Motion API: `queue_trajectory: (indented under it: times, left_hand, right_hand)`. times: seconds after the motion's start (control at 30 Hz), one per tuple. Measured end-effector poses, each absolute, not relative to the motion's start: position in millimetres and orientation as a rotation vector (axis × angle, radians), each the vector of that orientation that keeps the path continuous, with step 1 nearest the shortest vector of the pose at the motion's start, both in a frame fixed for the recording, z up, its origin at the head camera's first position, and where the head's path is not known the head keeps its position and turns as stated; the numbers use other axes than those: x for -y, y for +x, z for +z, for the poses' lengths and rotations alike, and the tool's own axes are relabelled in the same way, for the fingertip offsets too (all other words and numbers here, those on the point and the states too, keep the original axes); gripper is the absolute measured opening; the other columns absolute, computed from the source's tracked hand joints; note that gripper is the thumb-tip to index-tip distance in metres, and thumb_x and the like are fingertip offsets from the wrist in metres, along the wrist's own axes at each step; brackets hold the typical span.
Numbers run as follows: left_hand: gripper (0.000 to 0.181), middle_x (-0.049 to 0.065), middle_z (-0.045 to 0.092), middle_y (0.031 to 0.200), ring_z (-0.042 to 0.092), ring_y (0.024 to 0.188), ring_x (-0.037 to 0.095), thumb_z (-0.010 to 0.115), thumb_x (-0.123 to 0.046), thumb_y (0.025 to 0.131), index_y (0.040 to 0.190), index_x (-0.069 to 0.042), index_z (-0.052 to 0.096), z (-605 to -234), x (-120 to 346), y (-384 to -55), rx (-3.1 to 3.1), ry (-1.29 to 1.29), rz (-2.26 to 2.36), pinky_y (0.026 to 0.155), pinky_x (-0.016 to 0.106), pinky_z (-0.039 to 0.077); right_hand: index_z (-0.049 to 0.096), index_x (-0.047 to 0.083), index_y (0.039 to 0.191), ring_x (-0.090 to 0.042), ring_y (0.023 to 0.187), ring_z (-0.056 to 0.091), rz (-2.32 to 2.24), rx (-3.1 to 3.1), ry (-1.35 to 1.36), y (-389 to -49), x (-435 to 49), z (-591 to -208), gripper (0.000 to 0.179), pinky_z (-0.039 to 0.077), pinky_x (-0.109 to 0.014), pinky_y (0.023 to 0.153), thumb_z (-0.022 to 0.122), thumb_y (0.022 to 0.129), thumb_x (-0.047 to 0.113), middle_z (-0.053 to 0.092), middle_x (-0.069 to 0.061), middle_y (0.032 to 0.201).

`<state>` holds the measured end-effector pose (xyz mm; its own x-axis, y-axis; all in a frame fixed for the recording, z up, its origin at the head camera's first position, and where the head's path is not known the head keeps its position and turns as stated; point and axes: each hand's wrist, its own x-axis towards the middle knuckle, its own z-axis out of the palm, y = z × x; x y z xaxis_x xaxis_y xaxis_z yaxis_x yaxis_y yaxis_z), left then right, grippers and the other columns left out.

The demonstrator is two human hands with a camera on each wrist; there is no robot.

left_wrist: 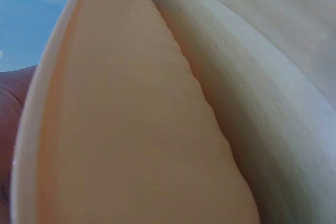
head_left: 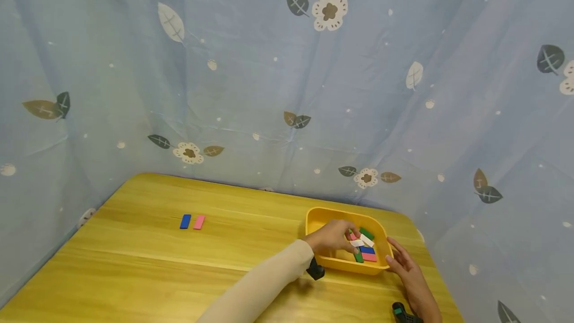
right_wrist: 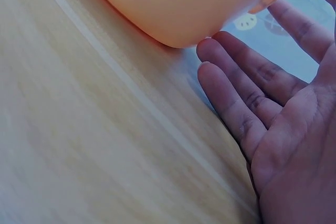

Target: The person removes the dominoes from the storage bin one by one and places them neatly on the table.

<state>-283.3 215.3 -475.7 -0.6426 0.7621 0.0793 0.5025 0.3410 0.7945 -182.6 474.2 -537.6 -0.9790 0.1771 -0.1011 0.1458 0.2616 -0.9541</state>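
A yellow plastic bin [head_left: 329,213] stands at the table's right side with several small coloured blocks in it: green [head_left: 366,234], white [head_left: 367,241], blue [head_left: 367,250] and pink [head_left: 369,257]. Reaching over its near wall, my left hand [head_left: 332,237] is among the blocks, thumb and fingers apart around a white block [head_left: 357,243]. My right hand [head_left: 410,273] touches the bin's right end, its fingers [right_wrist: 226,87] extended beside the outer wall. In the left wrist view, the bin's wall [left_wrist: 136,103] hides the blocks.
On the left part of the wooden table [head_left: 148,263], a blue block [head_left: 185,221] and a pink block [head_left: 199,222] lie side by side, slightly apart. A patterned blue curtain [head_left: 251,88] hangs behind and beside the table.
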Motion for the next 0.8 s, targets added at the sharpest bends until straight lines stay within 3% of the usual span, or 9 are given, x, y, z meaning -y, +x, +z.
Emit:
queue_trajectory:
  times: [0.23, 0.47, 0.63, 0.8]
  left_hand:
    - [0.039, 0.004, 0.064, 0.102, 0.055, 0.076, 0.006, 0.079, -0.017, 0.079, 0.114, -0.009, 0.064, -476.0, -219.7, -284.9, -2.259, 1.075, 1.18, 0.068, 0.021, 0.047]
    - [0.039, 0.0, 0.061, 0.089, 0.057, 0.067, 0.01, 0.081, -0.02, 0.077, 0.111, -0.009, 0.064, -477.2, -229.4, -285.0, -2.299, 1.032, 1.108, 0.061, 0.023, 0.048]
    - [0.036, -0.003, 0.062, 0.094, 0.055, 0.071, 0.007, 0.083, -0.023, 0.074, 0.105, -0.017, 0.067, -479.4, -235.9, -280.3, -2.374, 1.019, 1.009, 0.066, 0.022, 0.047]
    - [0.025, -0.008, 0.063, 0.1, 0.057, 0.081, 0.005, 0.08, -0.026, 0.078, 0.098, -0.02, 0.067, -483.7, -239.2, -276.2, -2.455, 1.078, 0.866, 0.071, 0.021, 0.047]
  right_hand:
    - [0.03, 0.032, 0.149, -0.002, 0.107, 0.054, 1.874, 2.46, -0.281, -184.0, -474.1, -537.3, 0.058, 0.051, -0.034, 0.083, 0.055, 0.097, 0.037, 0.033, -0.012, 0.148]
    - [0.031, 0.033, 0.149, -0.006, 0.11, 0.054, 1.891, 2.445, -0.255, -185.2, -472.9, -535.7, 0.058, 0.051, -0.035, 0.084, 0.056, 0.097, 0.036, 0.034, -0.012, 0.148]
    - [0.03, 0.03, 0.15, -0.008, 0.108, 0.056, 1.89, 2.442, -0.245, -184.0, -473.1, -535.3, 0.057, 0.052, -0.034, 0.082, 0.054, 0.098, 0.033, 0.036, -0.016, 0.146]
    - [0.031, 0.031, 0.149, -0.008, 0.109, 0.055, 1.903, 2.417, -0.263, -183.7, -472.9, -537.0, 0.057, 0.052, -0.034, 0.083, 0.055, 0.097, 0.033, 0.036, -0.014, 0.146]
